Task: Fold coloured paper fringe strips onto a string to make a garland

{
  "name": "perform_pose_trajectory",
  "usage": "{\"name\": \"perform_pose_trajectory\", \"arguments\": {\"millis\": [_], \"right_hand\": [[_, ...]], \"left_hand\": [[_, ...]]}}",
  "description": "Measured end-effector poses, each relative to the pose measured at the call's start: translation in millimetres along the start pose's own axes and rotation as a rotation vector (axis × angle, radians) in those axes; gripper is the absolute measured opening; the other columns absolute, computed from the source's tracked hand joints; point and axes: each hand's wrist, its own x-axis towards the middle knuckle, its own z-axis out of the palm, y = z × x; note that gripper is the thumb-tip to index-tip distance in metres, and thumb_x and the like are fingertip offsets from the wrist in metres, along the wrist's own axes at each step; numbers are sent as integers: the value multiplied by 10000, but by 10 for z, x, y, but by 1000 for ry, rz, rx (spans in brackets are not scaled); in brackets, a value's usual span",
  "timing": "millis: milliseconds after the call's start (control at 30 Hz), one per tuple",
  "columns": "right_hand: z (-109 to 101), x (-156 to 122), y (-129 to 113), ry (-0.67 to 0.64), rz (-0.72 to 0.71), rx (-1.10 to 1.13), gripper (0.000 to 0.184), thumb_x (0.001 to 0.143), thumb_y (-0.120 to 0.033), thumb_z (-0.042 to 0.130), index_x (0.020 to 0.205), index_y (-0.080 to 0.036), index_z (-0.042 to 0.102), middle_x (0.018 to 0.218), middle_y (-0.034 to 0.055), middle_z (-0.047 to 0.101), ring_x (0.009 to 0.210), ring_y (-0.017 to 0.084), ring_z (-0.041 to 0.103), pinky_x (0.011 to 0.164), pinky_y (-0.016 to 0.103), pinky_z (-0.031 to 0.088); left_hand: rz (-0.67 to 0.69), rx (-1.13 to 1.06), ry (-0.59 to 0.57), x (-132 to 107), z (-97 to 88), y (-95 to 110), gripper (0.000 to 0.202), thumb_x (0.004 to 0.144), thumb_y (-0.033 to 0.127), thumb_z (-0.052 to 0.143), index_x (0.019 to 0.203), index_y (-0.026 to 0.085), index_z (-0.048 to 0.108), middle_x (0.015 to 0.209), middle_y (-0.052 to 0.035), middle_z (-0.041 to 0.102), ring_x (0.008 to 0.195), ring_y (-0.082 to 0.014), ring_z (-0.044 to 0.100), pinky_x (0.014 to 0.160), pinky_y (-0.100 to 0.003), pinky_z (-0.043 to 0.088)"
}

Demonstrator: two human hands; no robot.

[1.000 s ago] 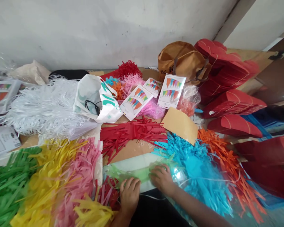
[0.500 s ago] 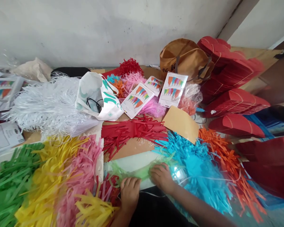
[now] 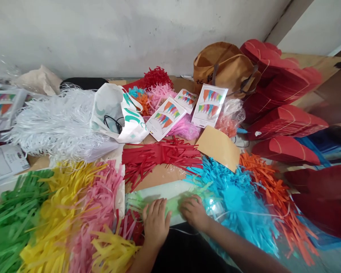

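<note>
Pale green paper fringe [image 3: 173,201] lies across a white plastic sheet [image 3: 159,192]; our left hand [image 3: 156,223] has now flattened onto it, fingers spread open, while our right hand [image 3: 194,213] curls over it, grip unclear.

Printed cards [image 3: 208,106] stood among paper goods
A tan bag [image 3: 223,66] is set behind the cards, red paper stacks [image 3: 284,123] are piled to their right, a brown envelope [image 3: 218,152] is laid just below, and white fringe [image 3: 53,121] and a printed plastic bag [image 3: 118,113] are placed to their left.
</note>
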Motion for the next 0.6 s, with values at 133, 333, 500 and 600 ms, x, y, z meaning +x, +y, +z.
{"name": "perform_pose_trajectory", "arguments": {"millis": [133, 333, 500, 600], "right_hand": [[51, -62, 11, 13, 4, -28, 204, 968, -262, 491, 1039, -271, 682, 962, 14, 720, 973, 192, 562, 1013, 433, 255], [-59, 3, -34, 135, 44, 16, 226, 971, -239, 490, 1084, -301, 675, 963, -5, 734, 958, 193, 567, 1004, 433, 257], [-365, 270, -167, -49, 145, 105, 536, 868, -442, 612, 1361, -252, 520, 1273, 100, 631, 1185, 289, 511, 1069, 491, 245], [-479, 547, -142, -285, 217, 296, 600, 793, -429, 693, 1337, -218, 553, 1274, 116, 637, 1226, 317, 514, 1102, 518, 238]], "left_hand": [[-148, 21, -217, 336, -143, -6, 349, 932, 424, 456, 1035, 213, 715, 993, -89, 746, 1008, -306, 623, 942, -505, 347], [-86, -67, -393, 456, -201, -63, 390, 903, 501, 486, 826, 219, 745, 900, -86, 758, 943, -285, 665, 831, -415, 404], [-29, -170, -499, 440, -265, -104, 167, 868, 319, 589, 882, 267, 747, 933, -4, 775, 911, -189, 684, 831, -306, 400], [33, -195, -532, 442, -372, -106, 148, 859, 311, 608, 830, 289, 752, 887, 14, 774, 906, -197, 675, 852, -327, 374]]}}
